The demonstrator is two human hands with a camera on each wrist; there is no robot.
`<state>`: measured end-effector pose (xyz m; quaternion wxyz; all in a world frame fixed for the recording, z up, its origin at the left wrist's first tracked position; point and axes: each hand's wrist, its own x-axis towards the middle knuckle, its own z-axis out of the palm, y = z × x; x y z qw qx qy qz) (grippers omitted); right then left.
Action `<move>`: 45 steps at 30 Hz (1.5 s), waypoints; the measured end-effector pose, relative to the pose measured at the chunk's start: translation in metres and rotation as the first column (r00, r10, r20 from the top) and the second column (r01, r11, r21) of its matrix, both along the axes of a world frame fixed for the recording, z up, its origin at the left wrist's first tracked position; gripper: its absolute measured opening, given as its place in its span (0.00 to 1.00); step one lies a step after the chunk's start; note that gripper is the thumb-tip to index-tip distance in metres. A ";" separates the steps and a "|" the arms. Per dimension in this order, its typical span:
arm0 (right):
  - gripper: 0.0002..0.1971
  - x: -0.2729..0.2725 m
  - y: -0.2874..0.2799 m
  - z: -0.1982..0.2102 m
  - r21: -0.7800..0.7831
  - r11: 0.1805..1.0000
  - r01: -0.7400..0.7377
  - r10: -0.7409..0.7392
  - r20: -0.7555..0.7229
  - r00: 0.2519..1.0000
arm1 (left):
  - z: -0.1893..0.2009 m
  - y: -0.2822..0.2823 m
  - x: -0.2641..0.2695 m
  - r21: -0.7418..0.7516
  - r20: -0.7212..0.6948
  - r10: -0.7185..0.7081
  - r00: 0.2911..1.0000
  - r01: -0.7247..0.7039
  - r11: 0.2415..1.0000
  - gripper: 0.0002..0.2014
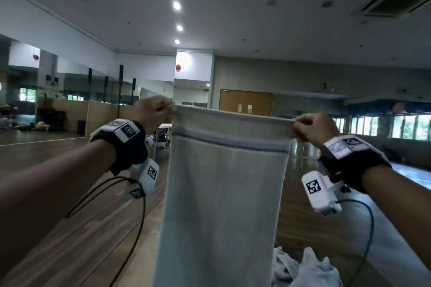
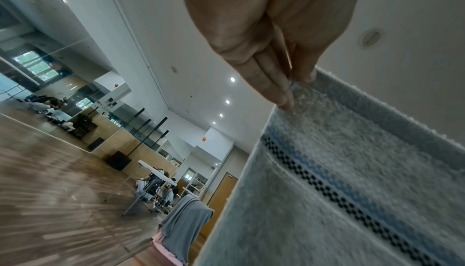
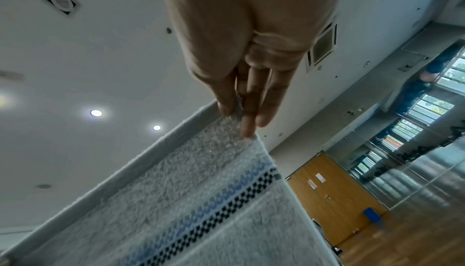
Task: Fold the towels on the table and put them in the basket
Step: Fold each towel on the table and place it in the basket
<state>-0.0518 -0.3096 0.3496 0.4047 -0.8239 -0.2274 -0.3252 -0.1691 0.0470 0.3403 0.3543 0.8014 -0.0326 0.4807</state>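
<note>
- Head view: the left hand [image 1: 155,112] and right hand [image 1: 311,127] each pinch a top corner of the towel [image 1: 224,193], raised in the air between them.
- Its long axis hangs straight down from the hands, equally near both.
- Its bottom edge is cut off; crumpled towels [image 1: 303,270] lie below, the table is barely visible, and no basket shows.

A big hall with a wooden floor [image 1: 70,228] and a pale ceiling [image 1: 256,7], lit by a row of round downlights [image 1: 176,5]. Mirrors [image 1: 58,91] line the left wall. Wooden double doors [image 1: 246,102] stand at the far end, windows [image 1: 396,124] run along the right, and a ceiling air vent [image 1: 391,0] sits overhead.
</note>
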 end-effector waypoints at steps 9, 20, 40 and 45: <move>0.04 -0.022 0.004 -0.003 -0.060 0.993 -0.103 0.101 -0.041 0.994 | 0.000 0.010 -0.018 0.061 0.011 0.075 0.997 -0.076 0.995 0.08; 0.06 0.008 0.025 -0.098 -0.246 0.931 -0.269 0.181 -0.329 0.927 | -0.108 0.049 -0.005 -0.017 -0.460 0.013 0.888 -0.024 1.000 0.07; 0.17 0.052 0.050 -0.462 -0.781 0.509 -0.362 -0.050 -0.446 0.893 | -0.437 0.045 0.024 0.466 -0.849 0.306 0.432 0.336 0.819 0.14; 0.14 0.033 0.031 -0.473 -0.748 0.571 -0.339 -0.027 -0.430 0.902 | -0.441 0.037 -0.007 0.499 -0.826 0.311 0.471 0.354 0.791 0.13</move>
